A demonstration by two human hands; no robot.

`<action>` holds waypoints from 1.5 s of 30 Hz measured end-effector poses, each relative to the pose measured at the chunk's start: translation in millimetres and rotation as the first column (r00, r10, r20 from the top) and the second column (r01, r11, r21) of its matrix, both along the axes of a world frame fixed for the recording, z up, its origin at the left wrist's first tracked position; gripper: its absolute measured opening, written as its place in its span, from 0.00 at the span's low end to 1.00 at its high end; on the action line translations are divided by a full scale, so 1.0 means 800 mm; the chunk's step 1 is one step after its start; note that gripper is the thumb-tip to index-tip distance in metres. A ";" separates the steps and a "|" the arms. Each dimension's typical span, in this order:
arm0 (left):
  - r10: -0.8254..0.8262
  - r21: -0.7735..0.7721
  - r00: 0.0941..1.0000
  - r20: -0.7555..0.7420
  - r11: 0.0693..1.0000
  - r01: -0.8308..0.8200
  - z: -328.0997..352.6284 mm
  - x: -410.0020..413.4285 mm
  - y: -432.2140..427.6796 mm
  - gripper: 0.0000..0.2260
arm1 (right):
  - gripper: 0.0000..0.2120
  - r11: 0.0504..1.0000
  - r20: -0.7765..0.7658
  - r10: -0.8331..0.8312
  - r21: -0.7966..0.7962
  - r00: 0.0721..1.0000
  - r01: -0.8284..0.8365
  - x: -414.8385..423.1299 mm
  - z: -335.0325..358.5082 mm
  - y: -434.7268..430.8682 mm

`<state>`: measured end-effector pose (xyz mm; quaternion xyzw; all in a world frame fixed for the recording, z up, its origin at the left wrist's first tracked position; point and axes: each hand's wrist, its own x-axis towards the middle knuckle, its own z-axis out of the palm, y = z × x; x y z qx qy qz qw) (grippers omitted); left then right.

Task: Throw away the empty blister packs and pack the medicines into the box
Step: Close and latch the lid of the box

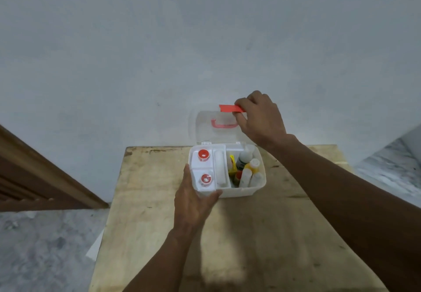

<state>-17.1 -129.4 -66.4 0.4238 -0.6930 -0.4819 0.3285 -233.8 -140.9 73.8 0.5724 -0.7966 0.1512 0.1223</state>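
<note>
Clear lid (205, 127) fades into the wall (136, 41); right hand (259, 118) half-covers its latch (227, 108).

Colour key, as I read it from the head view. The translucent white plastic box (241, 191) carries a clear plastic lid (205, 127) with a red handle (224, 125) and a flat red latch tab (229, 108). A white compartment tray (213, 168) holds two round red rolls (203, 155) with white centres and one plain white roll (219, 166). Beside it I see a dark green bottle (241, 163) with a white cap, a yellow plastic bottle (252, 166), a thin yellow piece (232, 163) and plain white bottles (247, 177). The pale tan wooden table (250, 234) shows dark scuffs and streaks. The matt wall (159, 52) is an even blue-grey, the mottled stone floor (45, 246) grey and white, and the slanted wooden frame (34, 173) brown.
</note>
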 end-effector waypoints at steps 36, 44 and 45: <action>-0.123 -0.063 0.992 -0.030 0.991 0.121 0.009 0.007 -0.001 0.46 | 0.17 0.971 0.093 0.183 0.138 0.979 -0.195 0.086 -0.140 0.156; -0.108 -0.093 0.994 0.005 0.990 0.108 0.003 0.006 0.002 0.42 | 0.33 0.996 0.333 0.051 0.055 0.941 -0.073 0.053 -0.126 0.169; -0.101 -0.090 0.994 0.028 0.991 0.103 0.002 0.007 0.003 0.43 | 0.35 0.998 0.369 0.027 0.043 0.929 -0.046 0.050 -0.130 0.170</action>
